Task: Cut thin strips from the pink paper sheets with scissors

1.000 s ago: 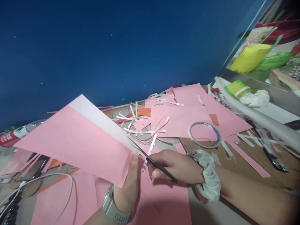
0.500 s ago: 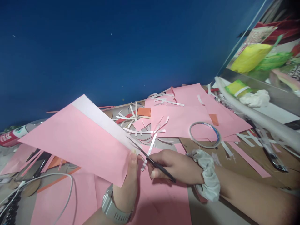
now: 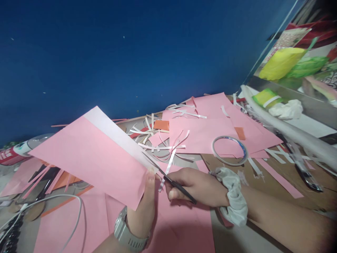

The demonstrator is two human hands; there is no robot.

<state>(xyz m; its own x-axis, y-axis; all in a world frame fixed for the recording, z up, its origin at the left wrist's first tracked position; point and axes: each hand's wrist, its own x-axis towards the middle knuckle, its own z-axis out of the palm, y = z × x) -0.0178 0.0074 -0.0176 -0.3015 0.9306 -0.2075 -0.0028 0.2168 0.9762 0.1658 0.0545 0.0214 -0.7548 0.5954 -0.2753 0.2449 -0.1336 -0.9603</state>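
Note:
My left hand point(image 3: 146, 205), with a grey watch on its wrist, pinches the near right corner of a pink sheet of paper point(image 3: 97, 151). A white band point(image 3: 116, 135) runs along the sheet's upper right edge. My right hand point(image 3: 191, 186) grips black-handled scissors point(image 3: 175, 184), fingers wrapped round the handles. Their blades point up and left and meet the paper's edge close to my left thumb. Whether the blades are fully closed is hard to see. Beneath both hands lies more pink paper point(image 3: 184, 218).
Pink sheets point(image 3: 202, 135) and thin white strips point(image 3: 172, 163) litter the table. A tape roll point(image 3: 214, 154) lies right of centre, beside a cutter knife point(image 3: 306, 175). White cable point(image 3: 79, 211) loops at the left near a bottle point(image 3: 13, 154). A blue wall point(image 3: 131, 63) stands behind.
The far left end of the pink sheet has swung slightly to the right. Both hands and the scissors stay almost where they were.

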